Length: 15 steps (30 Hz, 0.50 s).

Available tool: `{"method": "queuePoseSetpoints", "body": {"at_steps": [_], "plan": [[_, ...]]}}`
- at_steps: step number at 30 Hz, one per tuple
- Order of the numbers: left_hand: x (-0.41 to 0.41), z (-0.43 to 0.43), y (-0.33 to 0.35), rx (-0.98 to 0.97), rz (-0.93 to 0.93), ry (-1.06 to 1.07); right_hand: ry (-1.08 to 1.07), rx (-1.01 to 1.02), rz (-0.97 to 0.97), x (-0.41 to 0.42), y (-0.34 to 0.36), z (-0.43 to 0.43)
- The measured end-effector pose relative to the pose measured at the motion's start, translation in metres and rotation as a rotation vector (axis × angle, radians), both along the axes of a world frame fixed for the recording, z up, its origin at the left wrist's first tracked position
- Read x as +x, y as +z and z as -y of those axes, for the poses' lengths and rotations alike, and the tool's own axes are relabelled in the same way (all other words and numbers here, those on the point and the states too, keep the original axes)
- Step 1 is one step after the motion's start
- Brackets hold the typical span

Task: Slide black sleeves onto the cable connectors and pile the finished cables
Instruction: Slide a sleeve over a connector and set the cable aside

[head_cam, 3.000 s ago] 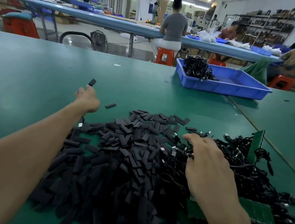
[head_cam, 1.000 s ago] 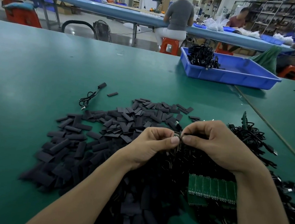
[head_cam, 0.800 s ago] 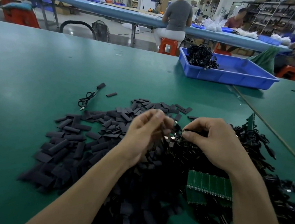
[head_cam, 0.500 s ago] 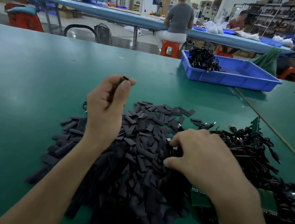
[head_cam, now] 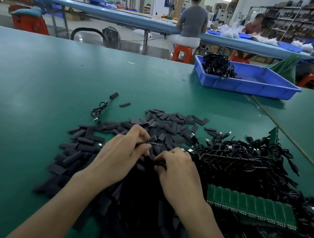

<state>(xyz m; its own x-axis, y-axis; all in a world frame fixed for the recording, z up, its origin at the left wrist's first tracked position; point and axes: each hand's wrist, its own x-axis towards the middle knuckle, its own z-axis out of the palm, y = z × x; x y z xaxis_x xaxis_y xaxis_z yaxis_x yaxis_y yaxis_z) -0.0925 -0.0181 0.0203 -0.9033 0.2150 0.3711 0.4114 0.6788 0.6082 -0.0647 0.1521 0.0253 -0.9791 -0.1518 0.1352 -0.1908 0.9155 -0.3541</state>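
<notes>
A cable connector (head_cam: 151,139) is pinched by the left hand (head_cam: 122,153), protruding just beyond the grip; the grip of the right hand (head_cam: 180,170) cannot be told.

"Where has the left hand (head_cam: 119,154) got to since half a second ago?"

"It has come down from its raised spot. It now pinches a cable connector (head_cam: 151,139) low over the pile of black sleeves (head_cam: 171,124)."

"And the right hand (head_cam: 179,170)?"

"It has drawn in from the 3 o'clock side to just beside the left hand. Its fingers curl into the black, and what they hold cannot be told."

"Anything else?"

"The sleeved cable (head_cam: 103,107), carried out three seconds ago, now lies loose at 11 o'clock."
</notes>
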Motion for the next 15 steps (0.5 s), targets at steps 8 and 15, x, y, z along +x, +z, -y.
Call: {"method": "queuePoseSetpoints", "body": {"at_steps": [8,15], "plan": [[0.012,-0.004,-0.033,0.113,-0.189,0.146,0.09,-0.38,0.036,0.004,-0.019,-0.016],[0.022,-0.003,-0.041,0.163,-0.279,0.15,0.035,-0.656,-0.149,0.012,-0.027,-0.016]]}}
